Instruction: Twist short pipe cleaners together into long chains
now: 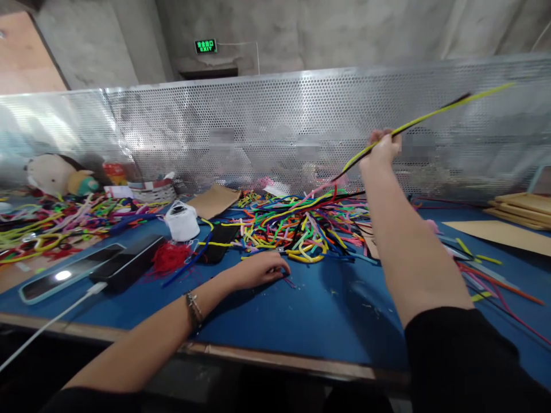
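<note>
My right hand (381, 148) is raised above the far side of the table, closed around a yellow pipe cleaner (434, 117) and a black pipe cleaner (456, 103). Both slant from lower left to upper right. Below and to the left spreads a tangled heap of many-coloured pipe cleaners (301, 221). My left hand (263, 269) rests on the blue tabletop (297, 321) just in front of that heap, its fingers curled inward. Thin purple strands show by its fingertips; whether it holds them is hidden.
A phone (73, 272), a black box (129, 264) with a white cable, red yarn (172, 256) and a white pouch (182, 221) lie at left. Behind stands a perforated metal partition (275, 109). More loose pipe cleaners (495, 281) and brown card (503, 236) are at right.
</note>
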Demonstrator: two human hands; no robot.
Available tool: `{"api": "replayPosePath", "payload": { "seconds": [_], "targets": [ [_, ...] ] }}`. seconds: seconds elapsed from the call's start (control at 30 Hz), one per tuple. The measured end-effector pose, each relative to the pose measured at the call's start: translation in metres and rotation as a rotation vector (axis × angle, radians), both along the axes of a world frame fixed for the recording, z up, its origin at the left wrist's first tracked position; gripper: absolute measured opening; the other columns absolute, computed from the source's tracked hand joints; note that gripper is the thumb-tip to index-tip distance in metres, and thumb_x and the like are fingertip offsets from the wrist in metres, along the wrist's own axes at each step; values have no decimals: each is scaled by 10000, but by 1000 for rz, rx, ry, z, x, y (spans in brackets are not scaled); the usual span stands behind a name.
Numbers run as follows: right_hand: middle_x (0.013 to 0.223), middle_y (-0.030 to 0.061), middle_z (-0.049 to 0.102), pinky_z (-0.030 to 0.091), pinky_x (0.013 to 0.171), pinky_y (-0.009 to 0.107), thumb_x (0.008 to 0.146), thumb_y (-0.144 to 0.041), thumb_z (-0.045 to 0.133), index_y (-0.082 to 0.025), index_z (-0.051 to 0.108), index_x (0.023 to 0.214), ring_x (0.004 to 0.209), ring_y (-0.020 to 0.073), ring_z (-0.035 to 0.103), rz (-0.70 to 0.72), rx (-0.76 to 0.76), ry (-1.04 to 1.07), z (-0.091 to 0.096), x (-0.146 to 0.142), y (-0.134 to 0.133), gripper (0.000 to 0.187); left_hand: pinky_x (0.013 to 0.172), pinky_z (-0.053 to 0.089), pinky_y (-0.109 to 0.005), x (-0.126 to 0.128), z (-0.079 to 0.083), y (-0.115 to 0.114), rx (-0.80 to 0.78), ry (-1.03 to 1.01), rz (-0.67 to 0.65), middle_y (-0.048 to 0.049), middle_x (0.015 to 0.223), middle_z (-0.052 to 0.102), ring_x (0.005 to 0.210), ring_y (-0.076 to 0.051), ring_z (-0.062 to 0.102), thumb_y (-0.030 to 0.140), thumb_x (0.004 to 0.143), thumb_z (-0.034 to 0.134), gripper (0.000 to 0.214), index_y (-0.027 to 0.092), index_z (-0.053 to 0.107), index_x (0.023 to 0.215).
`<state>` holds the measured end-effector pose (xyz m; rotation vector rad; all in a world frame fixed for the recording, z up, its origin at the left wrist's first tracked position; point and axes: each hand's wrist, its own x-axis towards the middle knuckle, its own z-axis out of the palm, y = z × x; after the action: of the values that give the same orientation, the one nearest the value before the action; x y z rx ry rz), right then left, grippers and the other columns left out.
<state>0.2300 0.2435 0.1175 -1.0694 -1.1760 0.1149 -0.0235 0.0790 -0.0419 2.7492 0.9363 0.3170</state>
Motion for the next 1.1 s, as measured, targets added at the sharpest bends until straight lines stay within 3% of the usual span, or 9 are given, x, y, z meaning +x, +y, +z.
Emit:
{"api": "replayPosePath", "payload": {
  "seconds": [0.17,0.27,0.37,0.47,0.53,0.73,0.87,0.97,1.1],
  "targets": [
    [880,47,548,428,629,228,886,-135,272,-113,477,1003,709,74,523,10,90,-33,28,3,-14,237,672,407,-209,0,-2,3,26,3,24,-34,818,546,760,-125,522,138,815,439,155,165,560,908],
    [773,45,543,371,567,197,829,-2,149,-97,461,968,573,47,456,31,104,-130,24,-7,-30,354,673,407,-203,-1,-5,5,44,13,43,-30,820,546,766,-124,525,141,814,442,156,173,564,905],
    [679,11,521,364,570,226,798,-18,261,-137,510,842,535,73,419,80,112,-300,11,-16,-55,279,714,408,-219,-3,-8,7,70,11,78,-38,862,554,805,-133,528,153,825,421,172,176,566,914],
    [671,2,535,375,682,262,753,-69,424,-170,560,758,656,116,479,166,132,-572,-15,-20,-91,170,740,409,-248,-5,-8,11,97,-3,137,-44,882,571,817,-148,531,152,817,415,179,171,572,900],
    [789,53,569,385,721,304,791,-128,395,-150,576,868,772,164,499,180,217,-1025,-42,-19,-118,198,738,412,-255,-8,-2,13,113,-27,191,-38,856,584,800,-151,534,152,795,432,164,167,580,865],
    [838,83,602,435,681,296,811,-93,338,-148,552,1051,763,170,538,216,67,-1582,-143,-7,-184,326,676,429,-262,-29,39,8,176,-193,422,-51,836,580,701,-136,519,234,843,300,285,116,534,954],
    [922,98,596,447,702,334,828,-132,354,-142,573,1027,787,189,539,222,18,-1576,-168,-4,-194,296,751,425,-256,-28,47,-12,142,-181,320,-51,955,557,829,-142,519,318,837,374,285,138,521,1001],
    [944,108,586,444,735,336,848,-162,318,-129,572,1035,839,198,531,226,19,-1465,-159,-5,-191,317,887,375,-306,-15,34,-35,120,-49,197,-74,1094,493,1005,-173,467,372,835,408,366,154,453,1126],
    [868,81,599,450,712,278,869,-175,287,-130,567,1024,812,160,553,366,-9,-1259,-145,-3,-192,323,887,387,-344,0,15,-60,209,34,215,-109,1152,439,1051,-213,445,470,790,458,521,143,375,1187]
  ]
}}
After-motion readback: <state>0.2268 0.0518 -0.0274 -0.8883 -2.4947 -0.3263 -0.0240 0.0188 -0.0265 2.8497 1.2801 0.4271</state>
